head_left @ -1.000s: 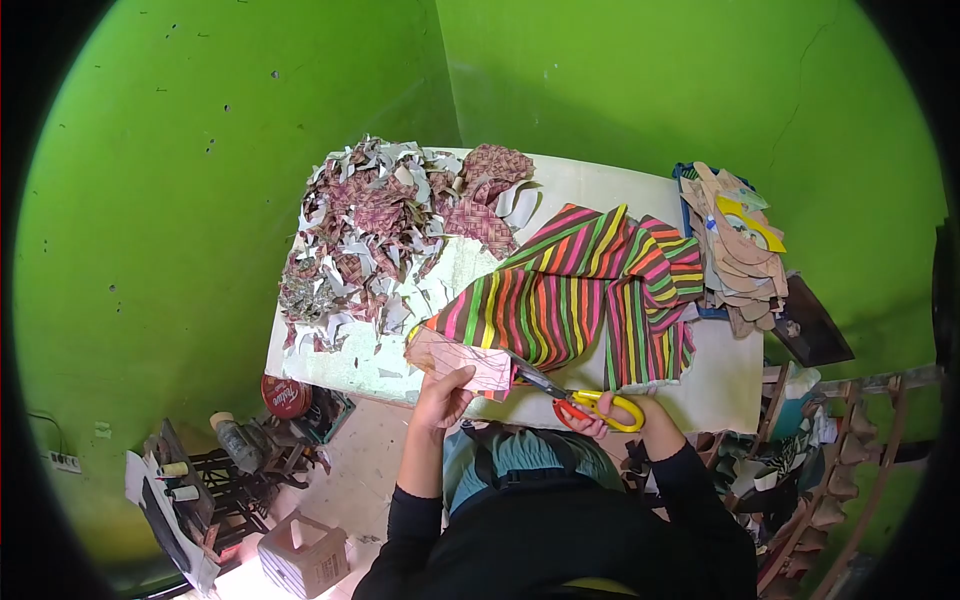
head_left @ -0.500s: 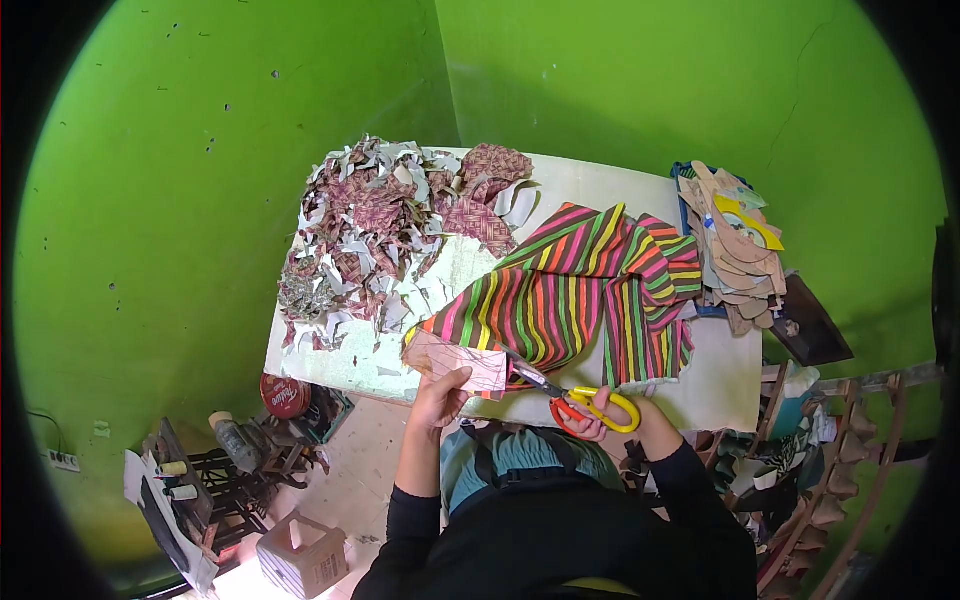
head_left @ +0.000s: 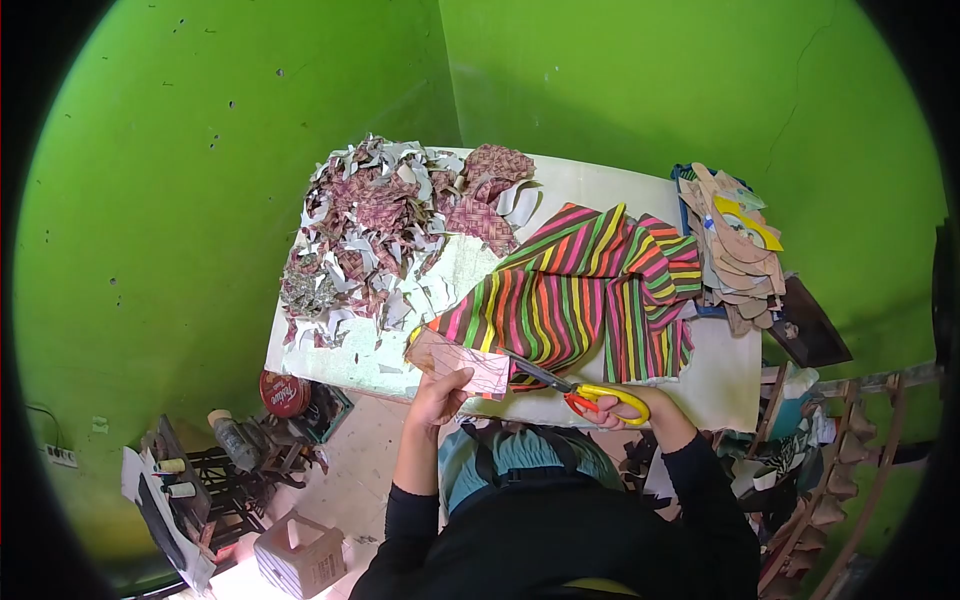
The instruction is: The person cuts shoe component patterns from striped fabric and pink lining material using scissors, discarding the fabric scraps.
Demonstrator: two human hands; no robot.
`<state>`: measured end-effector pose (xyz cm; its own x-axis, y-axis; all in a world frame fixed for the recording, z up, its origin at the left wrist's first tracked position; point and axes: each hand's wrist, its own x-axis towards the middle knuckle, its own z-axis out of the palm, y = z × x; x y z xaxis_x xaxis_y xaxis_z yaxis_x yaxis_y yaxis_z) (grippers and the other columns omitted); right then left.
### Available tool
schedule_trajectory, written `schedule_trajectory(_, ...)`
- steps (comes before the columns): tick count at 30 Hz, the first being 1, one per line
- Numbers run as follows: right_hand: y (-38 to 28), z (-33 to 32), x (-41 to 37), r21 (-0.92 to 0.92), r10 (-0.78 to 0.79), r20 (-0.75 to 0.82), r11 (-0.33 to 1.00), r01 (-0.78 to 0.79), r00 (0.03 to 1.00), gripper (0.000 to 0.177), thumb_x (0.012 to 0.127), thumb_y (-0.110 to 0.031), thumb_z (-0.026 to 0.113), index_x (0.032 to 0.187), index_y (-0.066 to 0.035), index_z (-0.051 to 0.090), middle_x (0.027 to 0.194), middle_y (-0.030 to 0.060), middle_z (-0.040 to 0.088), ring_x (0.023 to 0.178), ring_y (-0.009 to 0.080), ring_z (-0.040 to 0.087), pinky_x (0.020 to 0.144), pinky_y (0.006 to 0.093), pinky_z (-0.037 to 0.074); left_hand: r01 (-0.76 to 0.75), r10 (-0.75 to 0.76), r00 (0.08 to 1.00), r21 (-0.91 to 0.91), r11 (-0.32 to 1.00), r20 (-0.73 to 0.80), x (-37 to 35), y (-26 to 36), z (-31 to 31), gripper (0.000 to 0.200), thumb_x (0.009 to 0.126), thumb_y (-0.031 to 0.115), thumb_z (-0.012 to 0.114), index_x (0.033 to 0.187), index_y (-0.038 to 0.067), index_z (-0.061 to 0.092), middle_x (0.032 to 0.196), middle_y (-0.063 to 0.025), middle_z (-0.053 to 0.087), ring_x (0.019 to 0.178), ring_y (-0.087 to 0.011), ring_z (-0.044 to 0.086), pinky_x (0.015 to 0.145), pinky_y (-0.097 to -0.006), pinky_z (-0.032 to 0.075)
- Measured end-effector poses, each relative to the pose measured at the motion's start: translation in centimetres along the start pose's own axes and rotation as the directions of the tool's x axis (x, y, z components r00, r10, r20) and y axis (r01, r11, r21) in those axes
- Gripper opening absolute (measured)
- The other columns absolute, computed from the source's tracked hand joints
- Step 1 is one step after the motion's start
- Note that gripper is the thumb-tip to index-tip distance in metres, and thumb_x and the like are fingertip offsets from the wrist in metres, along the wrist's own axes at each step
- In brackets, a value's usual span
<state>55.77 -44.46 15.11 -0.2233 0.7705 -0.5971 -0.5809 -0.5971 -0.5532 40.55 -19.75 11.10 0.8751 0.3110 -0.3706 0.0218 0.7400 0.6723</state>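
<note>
My left hand [head_left: 438, 398] grips a pale pink, line-marked rectangular pattern piece [head_left: 480, 372], thumb on top, against the edge of a striped cloth [head_left: 555, 300]. The cloth runs in pink, yellow, green, orange and dark stripes and lies rumpled across the table. In my right hand [head_left: 625, 411] is a pair of scissors [head_left: 556, 381] with yellow and red handles. Its blades point left, their tips right at the pattern piece's right edge beside the cloth.
A heap of fabric scraps [head_left: 365, 220] covers the left of the white table [head_left: 725, 385]. Cardboard templates [head_left: 735, 255] are stacked at the right edge. On the floor stand a round red tin [head_left: 285, 394] and a cut-open plastic container [head_left: 300, 560]. Green walls meet behind the table.
The scissor handles have come closer together and moved slightly up and right with my right hand. My left hand and the pattern piece have hardly moved.
</note>
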Motion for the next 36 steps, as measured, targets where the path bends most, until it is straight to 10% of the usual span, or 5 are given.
schedule_trajectory(10,0.5,-3.4,1.0,0.188,0.318,0.131,0.922,-0.338,0.939,0.036,0.049,-0.016,0.048,0.082,-0.005,0.038,0.059,-0.0017,0.033,0.044,0.0051,0.028,0.039,0.0174,0.022,0.007,-0.008,0.997,0.011,1.0,0.077,-0.4,0.8,0.1,0.039,0.071,-0.007,0.05,0.108,0.0,0.039,0.094,-0.0127,0.054,0.082,-0.0217,0.057,0.069,-0.0306,0.049)
schedule_trajectory(17,0.7,-3.5,0.3,0.177,0.244,0.248,0.94,-0.291,0.938,0.022,0.064,-0.023,0.052,0.074,-0.009,0.038,0.058,-0.0047,0.03,0.042,0.0026,0.026,0.039,0.016,0.02,-0.027,0.03,0.996,-0.04,0.999,0.081,-0.3,0.7,0.3,0.036,0.07,-0.008,0.05,0.105,-0.001,0.041,0.093,-0.0128,0.054,0.082,-0.0223,0.057,0.069,-0.0308,0.049)
schedule_trajectory(27,2.7,-1.9,1.1,0.007,0.038,0.168,0.999,-0.039,0.985,0.068,0.057,-0.075,0.042,0.077,-0.01,0.036,0.061,-0.0067,0.028,0.049,-0.0006,0.026,0.04,0.0129,0.021,0.07,-0.066,0.996,-0.062,0.996,0.067,-0.2,0.0,0.2,0.036,0.07,-0.007,0.05,0.104,-0.002,0.04,0.09,-0.0129,0.055,0.075,-0.0208,0.059,0.061,-0.0269,0.052)
schedule_trajectory(29,2.8,-1.9,1.3,0.217,0.122,0.099,0.966,-0.141,0.988,0.046,0.059,-0.022,0.052,0.1,-0.005,0.038,0.066,-0.0029,0.034,0.049,0.0022,0.029,0.041,0.0136,0.023,0.071,-0.069,0.996,-0.036,0.997,0.062,-0.7,0.9,1.5,0.035,0.07,-0.007,0.051,0.104,-0.001,0.041,0.088,-0.012,0.055,0.073,-0.0199,0.059,0.06,-0.026,0.052)
schedule_trajectory(36,2.3,-2.5,0.8,0.248,0.158,0.149,0.95,-0.191,0.976,0.04,0.06,-0.017,0.051,0.096,-0.002,0.039,0.064,-0.0023,0.036,0.047,0.0039,0.033,0.04,0.0165,0.023,-0.011,0.012,0.997,-0.013,1.0,0.078,-0.3,0.4,0.7,0.035,0.069,-0.008,0.051,0.101,0.001,0.043,0.088,-0.0094,0.053,0.077,-0.0189,0.057,0.066,-0.0292,0.05)
